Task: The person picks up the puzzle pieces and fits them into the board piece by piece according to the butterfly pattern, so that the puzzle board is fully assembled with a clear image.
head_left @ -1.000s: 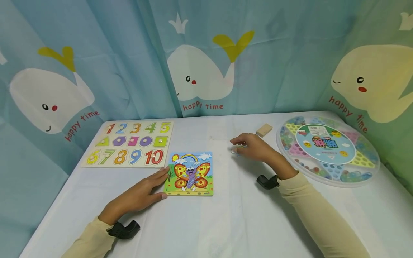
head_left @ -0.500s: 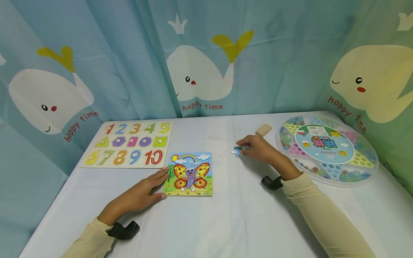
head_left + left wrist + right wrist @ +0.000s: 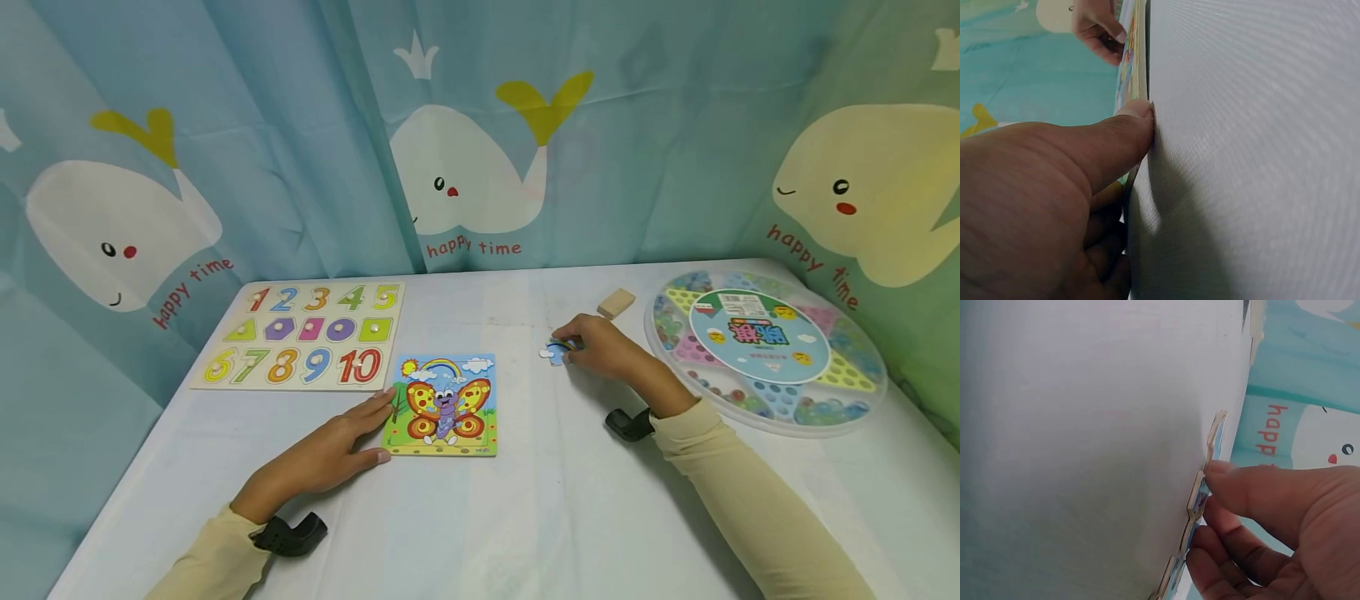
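My right hand [image 3: 597, 346] pinches a small blue jigsaw puzzle piece [image 3: 556, 353] with a rainbow and a white cloud, low over the white table. In the right wrist view, thumb and fingers are at the thin wooden edge of the puzzle piece [image 3: 1196, 492]; its far part hides behind the fingers. A square butterfly puzzle [image 3: 442, 417] lies left of it, face up. My left hand [image 3: 326, 454] rests beside that puzzle, fingers extended along its left edge and thumb at its lower left corner. The left wrist view shows the thumb touching the puzzle's side.
A number and shape peg board [image 3: 300, 335] lies at the back left. Behind my right hand is a small wooden block [image 3: 617, 303]. The round Chinese checkers box [image 3: 765, 350] sits at the right. A whale-print curtain [image 3: 637, 183] hangs behind the table.
My right hand has come down and slightly right, its fingers closing on the small blue puzzle piece, whose rainbow now shows. My left hand stays by the butterfly puzzle.
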`<action>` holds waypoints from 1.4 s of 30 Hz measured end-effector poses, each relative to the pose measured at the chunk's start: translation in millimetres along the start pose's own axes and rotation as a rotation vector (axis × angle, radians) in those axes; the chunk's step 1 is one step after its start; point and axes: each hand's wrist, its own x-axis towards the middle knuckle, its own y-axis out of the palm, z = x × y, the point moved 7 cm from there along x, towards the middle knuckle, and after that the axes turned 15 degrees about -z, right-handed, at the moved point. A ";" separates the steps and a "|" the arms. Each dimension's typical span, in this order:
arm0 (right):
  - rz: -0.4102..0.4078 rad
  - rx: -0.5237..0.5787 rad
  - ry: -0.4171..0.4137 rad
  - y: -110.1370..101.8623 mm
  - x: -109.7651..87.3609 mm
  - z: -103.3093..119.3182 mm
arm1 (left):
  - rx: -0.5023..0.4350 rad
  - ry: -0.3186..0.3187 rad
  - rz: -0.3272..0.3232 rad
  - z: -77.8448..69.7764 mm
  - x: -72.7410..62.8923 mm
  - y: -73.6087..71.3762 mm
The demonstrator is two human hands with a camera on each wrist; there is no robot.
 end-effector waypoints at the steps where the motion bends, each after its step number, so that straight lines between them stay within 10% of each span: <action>1: -0.001 -0.008 -0.011 0.2 0.5 0.8 | 0.001 0.001 -0.001 -0.1 0.0 0.1; 42: -0.088 -0.031 -0.068 -14.4 0.0 14.6 | 0.001 -0.001 0.012 -1.7 -0.5 0.1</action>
